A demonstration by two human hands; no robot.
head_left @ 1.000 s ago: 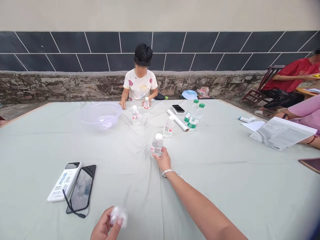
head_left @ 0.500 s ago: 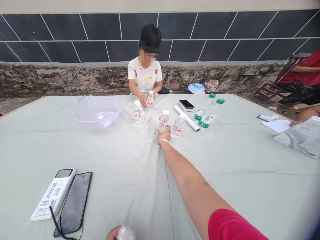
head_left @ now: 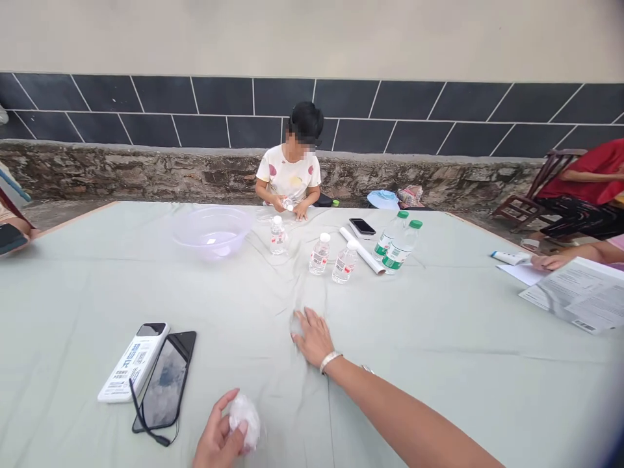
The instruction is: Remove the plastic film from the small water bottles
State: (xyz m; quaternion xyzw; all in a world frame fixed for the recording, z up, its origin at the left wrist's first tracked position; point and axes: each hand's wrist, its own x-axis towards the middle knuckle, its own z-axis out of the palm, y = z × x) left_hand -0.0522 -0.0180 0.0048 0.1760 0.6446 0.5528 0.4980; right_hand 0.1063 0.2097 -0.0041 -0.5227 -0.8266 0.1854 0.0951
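My left hand [head_left: 220, 434], low in the view, has its fingers round a whitish bunched-up wad of clear plastic [head_left: 245, 419]. My right hand [head_left: 313, 338] is stretched over the pale green tablecloth [head_left: 253, 312], fingers spread, holding nothing. Beyond it stand two small water bottles with white caps, one upright bottle [head_left: 319, 255] and, to its right, another bottle [head_left: 344, 263]. A third small bottle [head_left: 277, 237] stands farther back on the left. Across the table, a person [head_left: 290, 172] holds one more small bottle [head_left: 287, 204], tilted over.
A translucent purple basin [head_left: 212, 231] sits at the far left. Two phones, one in a white case [head_left: 134, 364] and one black phone [head_left: 168, 380], lie front left. Two green-capped bottles [head_left: 397, 250], a white roll [head_left: 363, 252] and a phone [head_left: 362, 226] are right. Papers [head_left: 580, 296] lie far right.
My right hand has let go of a small bottle and drawn back toward me. My left hand has risen farther into view with the plastic. The person opposite has tilted their bottle.
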